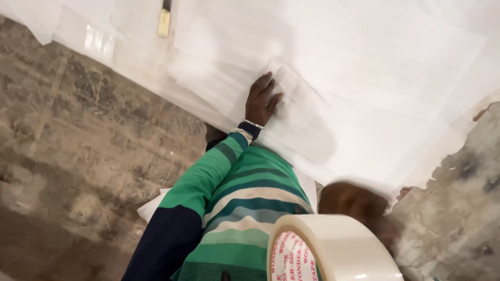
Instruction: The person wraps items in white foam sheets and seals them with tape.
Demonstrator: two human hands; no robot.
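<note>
The left hand (262,101), at the centre of the frame, lies knuckles-up on the stack of white sheets (364,78). Its fingers are close together, and the thumb nips a crinkled fold of clear plastic film (288,82) against them, apparently to hold the film flat and in place. A thin bangle (253,124) and a green striped sleeve (208,177) run back toward the lower middle.

At the bottom right a roll of clear tape (333,250) stands on edge close to the camera. The right hand (354,203) is a brown blur behind it, probably keeping the roll ready, but its grip cannot be made out.

The sheets cover the upper right of the frame over a mottled stone floor (78,145). A pale tool handle (164,21) rests on them at the top edge.
</note>
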